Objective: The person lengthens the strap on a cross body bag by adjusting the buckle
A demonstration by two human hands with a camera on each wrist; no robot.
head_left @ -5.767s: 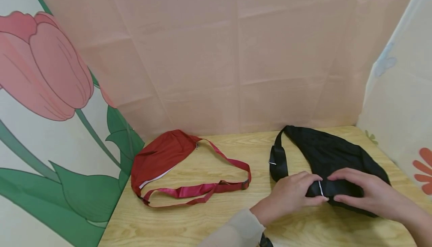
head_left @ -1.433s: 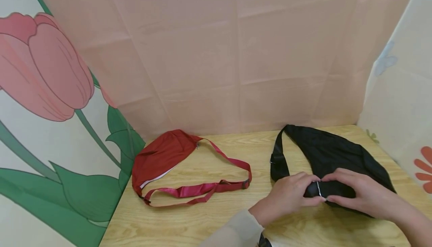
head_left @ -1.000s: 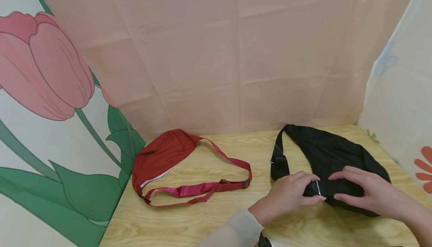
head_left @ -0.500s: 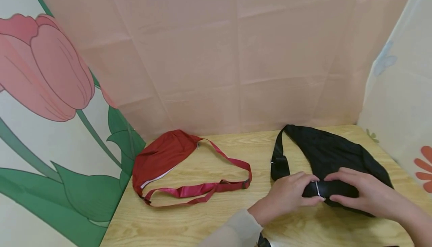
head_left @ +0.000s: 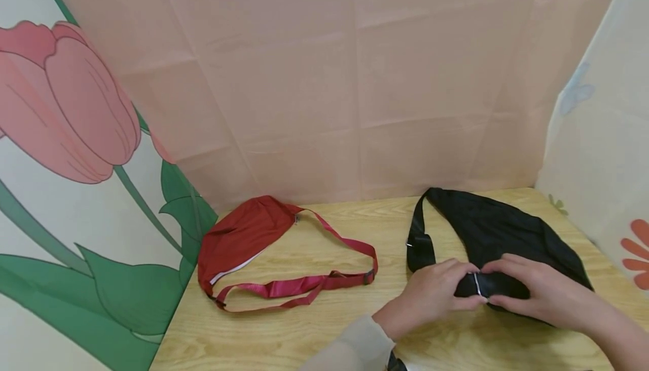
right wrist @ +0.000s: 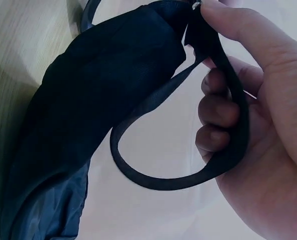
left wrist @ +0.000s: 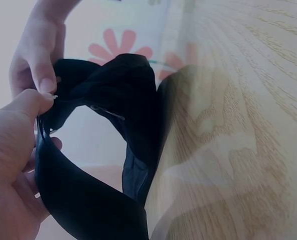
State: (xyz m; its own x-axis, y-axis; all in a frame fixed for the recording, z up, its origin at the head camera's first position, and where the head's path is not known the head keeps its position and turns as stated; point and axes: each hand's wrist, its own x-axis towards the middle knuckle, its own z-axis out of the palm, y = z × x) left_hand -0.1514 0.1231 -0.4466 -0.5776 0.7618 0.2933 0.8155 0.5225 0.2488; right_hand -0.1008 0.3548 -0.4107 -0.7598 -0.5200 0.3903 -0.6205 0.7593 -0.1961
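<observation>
A black waist bag (head_left: 507, 224) lies at the right of the table, its strap (head_left: 504, 286) raised along the near side. My left hand (head_left: 431, 289) pinches the strap at a silver metal buckle (head_left: 477, 284), thumb below and index finger above. Right beside the buckle, my right hand (head_left: 550, 292) pinches the same strap between thumb and index finger. In the right wrist view a loop of strap (right wrist: 173, 182) passes across the curled fingers (right wrist: 218, 112) of that hand. The left wrist view shows both thumbs nearly meeting at the buckle, above the tabletop.
A red waist bag (head_left: 243, 236) lies on the left of the wooden table (head_left: 284, 343), its strap (head_left: 304, 286) looped toward the middle. A pink sheet (head_left: 355, 78) hangs behind. Painted panels stand at both sides, with a tulip (head_left: 91, 101) on the left one.
My right hand has shifted back and forth along the strap and now stands farther left, close to the buckle. My left hand stays almost still. The red bag has not moved.
</observation>
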